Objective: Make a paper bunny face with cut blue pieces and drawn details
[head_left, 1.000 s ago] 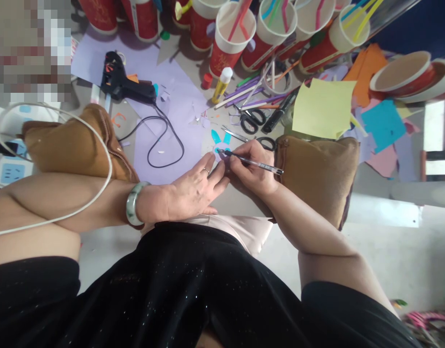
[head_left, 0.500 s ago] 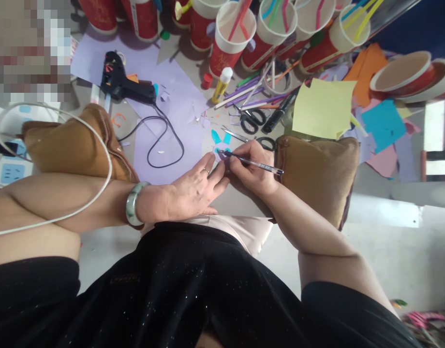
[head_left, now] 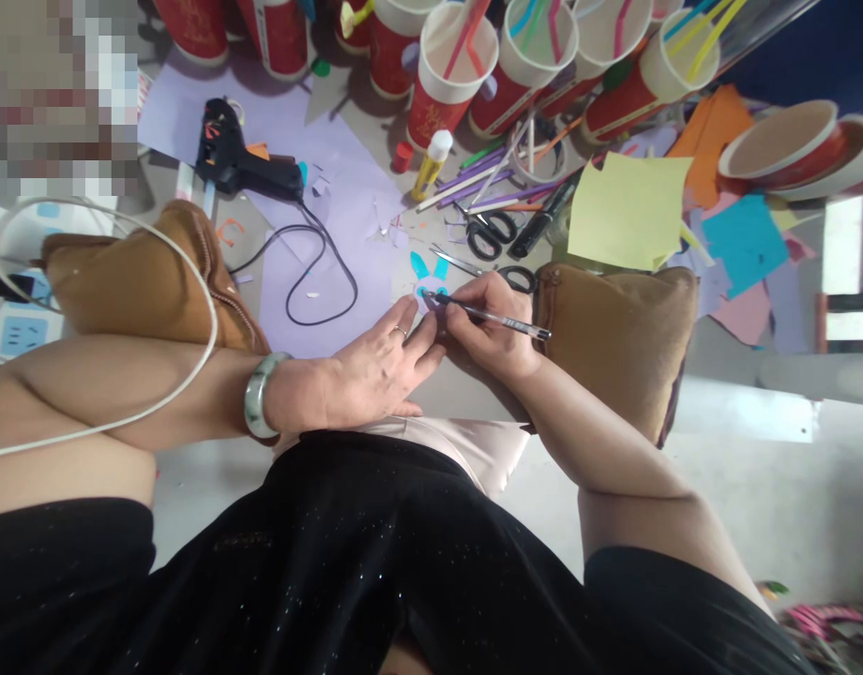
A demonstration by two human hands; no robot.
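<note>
Barely a shift: right hand [head_left: 500, 343] clamped on the pen [head_left: 502, 319], left hand [head_left: 375, 370] fingers apart by the rabbit cutout [head_left: 430, 282]; marking seemingly continues.

I can't see the whole lower edge of the paper rabbit face [head_left: 431, 283]; the left hand [head_left: 371, 373] partly covers it. The pen [head_left: 500, 316] tip is too small for me to judge contact. Overhead, a red paper cup [head_left: 192, 30] is cropped.

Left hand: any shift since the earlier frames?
No, none that shows: the left hand keeps the same spot relative to the black glue gun, its fingers at the same edge of the eared paper piece.
</note>
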